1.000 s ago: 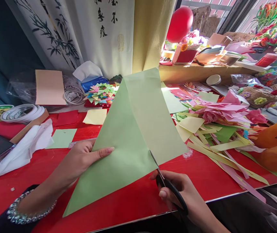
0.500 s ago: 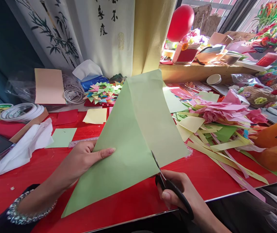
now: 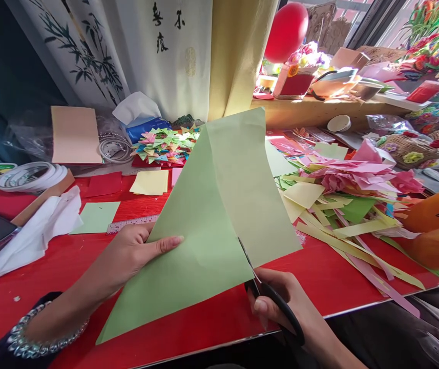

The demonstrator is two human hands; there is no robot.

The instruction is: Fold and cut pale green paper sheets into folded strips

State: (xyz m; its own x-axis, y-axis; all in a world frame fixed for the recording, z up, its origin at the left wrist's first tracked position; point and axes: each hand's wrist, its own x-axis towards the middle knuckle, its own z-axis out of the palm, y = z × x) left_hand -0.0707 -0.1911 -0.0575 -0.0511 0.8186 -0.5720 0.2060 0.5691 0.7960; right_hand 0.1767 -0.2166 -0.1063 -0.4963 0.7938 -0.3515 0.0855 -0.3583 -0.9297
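Observation:
A large sheet of light green paper (image 3: pixel 188 266), folded on the diagonal, stands raised over the red table. My left hand (image 3: pixel 134 253) grips it at the left edge, thumb on the front face and the other fingers behind, out of sight. Black-handled scissors (image 3: pixel 283 307) are in my right hand (image 3: pixel 286 297), fingers through the loops. Their blades sit in the paper at the lower right, along the fold's edge, between the green triangle and the paler single-layer strip (image 3: pixel 253 205) to the right.
Paper scraps and strips (image 3: pixel 357 205) heap on the right beside an orange bag (image 3: pixel 438 230). On the left lie a pale green square (image 3: pixel 98 217), a ruler (image 3: pixel 127 224), yellow squares (image 3: pixel 150 182) and tape rolls (image 3: pixel 30 177). Folded paper pieces (image 3: pixel 165 146) pile at the back.
The scissor blades have come closer together and moved slightly left at the paper's edge. The pale strip's upper end has shifted a little to the right. My left hand keeps its hold.

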